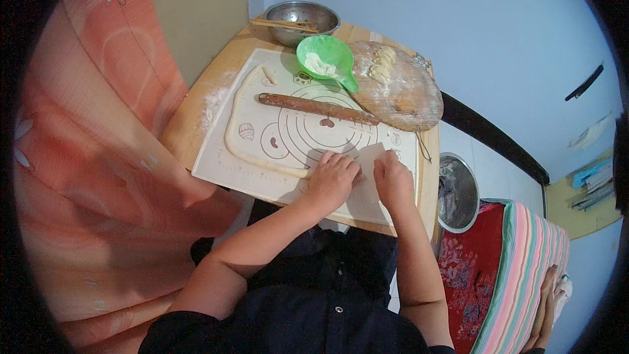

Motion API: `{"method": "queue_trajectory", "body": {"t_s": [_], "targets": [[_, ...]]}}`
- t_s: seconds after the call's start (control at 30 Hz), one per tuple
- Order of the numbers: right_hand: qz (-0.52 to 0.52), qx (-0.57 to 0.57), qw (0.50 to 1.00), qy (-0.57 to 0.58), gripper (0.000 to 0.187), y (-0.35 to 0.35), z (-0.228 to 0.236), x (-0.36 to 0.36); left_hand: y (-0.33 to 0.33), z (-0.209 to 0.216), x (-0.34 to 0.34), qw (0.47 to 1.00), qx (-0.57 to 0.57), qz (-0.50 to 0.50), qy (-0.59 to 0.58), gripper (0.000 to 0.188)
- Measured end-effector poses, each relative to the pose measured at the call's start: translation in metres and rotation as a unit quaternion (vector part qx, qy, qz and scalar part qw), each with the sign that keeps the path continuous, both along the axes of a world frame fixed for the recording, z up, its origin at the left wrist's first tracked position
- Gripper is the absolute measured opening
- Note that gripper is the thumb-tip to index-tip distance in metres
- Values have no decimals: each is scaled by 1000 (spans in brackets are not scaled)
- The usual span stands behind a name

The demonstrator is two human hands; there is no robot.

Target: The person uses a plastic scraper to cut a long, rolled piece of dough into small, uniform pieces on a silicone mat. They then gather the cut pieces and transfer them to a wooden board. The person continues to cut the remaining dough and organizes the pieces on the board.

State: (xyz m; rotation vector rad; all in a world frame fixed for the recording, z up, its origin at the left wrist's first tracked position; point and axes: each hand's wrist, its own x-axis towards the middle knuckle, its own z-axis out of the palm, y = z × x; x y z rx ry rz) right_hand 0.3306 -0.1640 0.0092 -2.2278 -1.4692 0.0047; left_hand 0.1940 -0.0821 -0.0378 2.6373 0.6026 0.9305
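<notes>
A long rope of dough [262, 165] curves around the left side of a white printed baking mat [213, 164]. Its near end runs under my left hand [333, 180], whose fingers are bent down over it. My right hand [395, 180] is closed at the mat's right part, gripping a pale flat piece that looks like a dough scraper [370, 162]. The scraper stands between my two hands, close to my left fingertips. A brown wooden rolling pin [318, 109] lies across the mat beyond my hands. The dough under my left palm is hidden.
At the back are a metal bowl [278, 34] with chopsticks [285, 24] across it and a green scoop [346, 59] holding flour. A floured round board [409, 95] bears dough pieces [382, 64]. Right of the wooden table [180, 121] sits a metal basin [470, 193]. An orange curtain [105, 157] hangs left.
</notes>
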Motion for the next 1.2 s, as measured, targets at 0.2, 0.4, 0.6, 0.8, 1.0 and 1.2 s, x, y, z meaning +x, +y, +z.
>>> {"method": "queue_trajectory", "body": {"t_s": [0.2,0.4,0.6,0.8,1.0,1.2], "targets": [[-52,-6,998,-20,18,26,-13,0,1,-8,-4,999,-14,22,18,14],[-42,50,998,-26,17,18,-1,11,-1,4,-22,999,-23,20,26,17],[5,50,999,-5,17,-2,16,-13,-2,-2,-24,1000,-15,6,6,17],[5,0,1000,-12,18,1,0,-16,-5,0,-26,1000,-9,-5,-5,18],[-32,-38,998,-33,18,20,-5,-25,-3,-7,-25,1000,-4,-4,-5,21],[-16,41,999,-30,18,25,-12,0,2,-4,-31,998,-53,1,-28,19]]}}
